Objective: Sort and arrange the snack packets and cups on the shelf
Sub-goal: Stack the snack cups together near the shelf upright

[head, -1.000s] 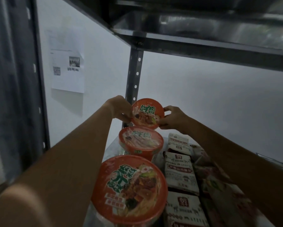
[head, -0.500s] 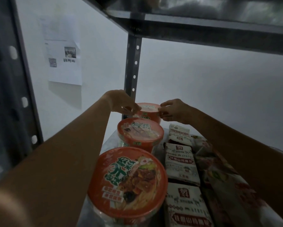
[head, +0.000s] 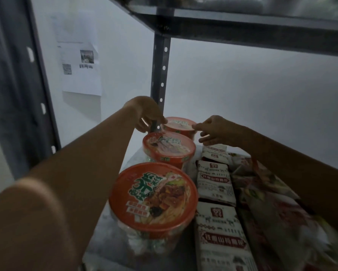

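On our dim shelf (head: 113, 251), left hand (head: 147, 114) and right hand (head: 216, 131), fingers loose, touch the back cup's (head: 179, 125) rim without gripping it.

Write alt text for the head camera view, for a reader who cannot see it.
Two hands, the left hand and right hand, reach to the rear noodle cup at the back of a metal shelf. Two more orange-lidded cups stand in line before it, beside a row of white snack packets.
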